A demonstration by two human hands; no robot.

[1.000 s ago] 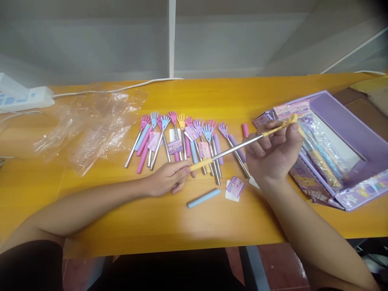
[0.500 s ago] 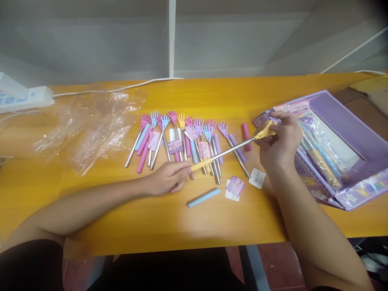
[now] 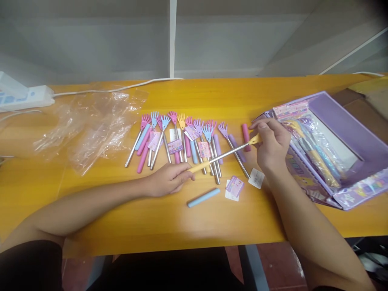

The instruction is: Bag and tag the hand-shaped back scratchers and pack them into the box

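A yellow back scratcher (image 3: 229, 152) with a metal rod stretches slantwise between my two hands. My left hand (image 3: 171, 178) is closed around its yellow grip sleeve. The fingers of my right hand (image 3: 272, 142) are closed on the hand-shaped head, hiding most of it. Behind the rod lie several back scratchers in a row, among them a light blue one (image 3: 207, 131) and a purple one (image 3: 223, 129), with coloured sleeves and small cards between them. Nearer to me lie a loose light blue sleeve (image 3: 203, 198) and a purple card (image 3: 235, 186) over a white one.
On the right stands an open purple box (image 3: 336, 111) with wrapped back scratchers (image 3: 318, 153) inside. Crumpled clear plastic bags (image 3: 103, 129) lie at the left. A white power strip (image 3: 33, 98) and its cable are at the back left. A pink sleeve (image 3: 246, 136) lies near my right hand.
My right hand has shifted slightly left and down with the scratcher's head, now more covered by the fingers. My left hand stays on the sleeve, nearly unmoved.
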